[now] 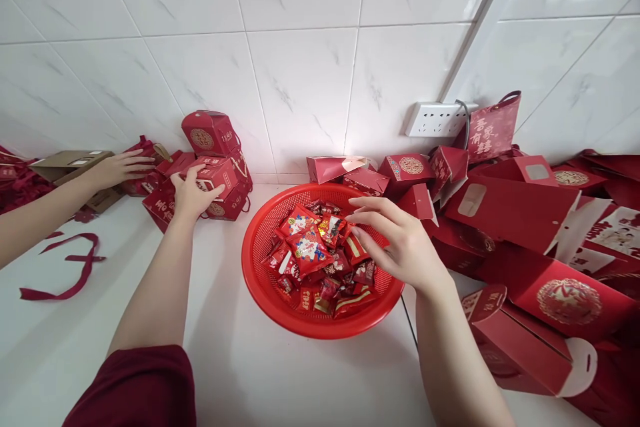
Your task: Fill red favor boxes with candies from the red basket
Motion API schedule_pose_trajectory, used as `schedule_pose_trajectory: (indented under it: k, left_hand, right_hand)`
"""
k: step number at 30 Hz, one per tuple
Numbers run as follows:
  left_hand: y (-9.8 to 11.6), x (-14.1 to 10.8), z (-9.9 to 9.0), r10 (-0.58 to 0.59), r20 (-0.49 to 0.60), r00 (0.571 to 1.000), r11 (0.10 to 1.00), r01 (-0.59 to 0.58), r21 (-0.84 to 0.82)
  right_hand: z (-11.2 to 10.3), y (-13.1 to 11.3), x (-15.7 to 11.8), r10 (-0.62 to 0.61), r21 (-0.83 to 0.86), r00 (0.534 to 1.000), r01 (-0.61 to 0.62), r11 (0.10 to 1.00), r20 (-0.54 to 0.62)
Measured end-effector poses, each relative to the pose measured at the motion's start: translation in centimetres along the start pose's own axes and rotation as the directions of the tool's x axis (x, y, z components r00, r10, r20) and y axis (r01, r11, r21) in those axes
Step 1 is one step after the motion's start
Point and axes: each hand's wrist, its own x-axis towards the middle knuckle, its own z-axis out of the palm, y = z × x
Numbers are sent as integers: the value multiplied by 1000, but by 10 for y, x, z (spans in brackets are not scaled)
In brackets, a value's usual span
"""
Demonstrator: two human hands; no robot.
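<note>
As my left hand is gripping a box, bumps could be toppling the stack.
My right hand is hovering open.

Glossy plastic basket; smooth cardboard boxes.

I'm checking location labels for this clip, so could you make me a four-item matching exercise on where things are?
1. Wearer's left hand
2. Wearer's right hand
3. Loose ribbon
4. Wall socket

A. Over the red basket's right side
B. On the tiled wall
C. At a stacked red box
D. Lying on the tabletop

Pairs: 1-C, 2-A, 3-D, 4-B
</note>
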Motion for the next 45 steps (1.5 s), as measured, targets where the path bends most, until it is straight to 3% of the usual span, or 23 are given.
schedule_pose_trajectory:
  k: [6,11,16,25,28,35,41,45]
  left_hand:
    - [-2,-4,-1,63,-46,997,998,-63,2]
    - [-2,-7,8,-29,-42,999,999,28,-28]
    - [-2,-7,18,-68,-146,987,998,65,-25]
    - [-5,0,12,-21,-40,999,999,23,40]
    - [-3,-7,19,-53,-39,998,998,54,44]
    - [-4,-29,46,-138,-154,978,989,128,-73]
    - [-4,-30,44,-197,-141,970,980,192,-48]
    - [-6,-38,43,-201,-193,960,979,204,-3]
  right_hand:
    - [-1,2,0,3,5,1000,-3,1000,-8]
    - [3,2,0,18,-8,1000,-18,1000,16]
    - [5,3,1,26,-7,999,-25,1000,38]
    - [6,5,1,39,-21,997,-38,999,67]
    - [6,3,2,42,-14,996,-41,999,77]
    - [6,1,3,58,-27,989,-55,998,136]
    - [8,1,4,71,-41,982,-65,997,174]
    - [9,0,4,69,-37,981,-64,997,181]
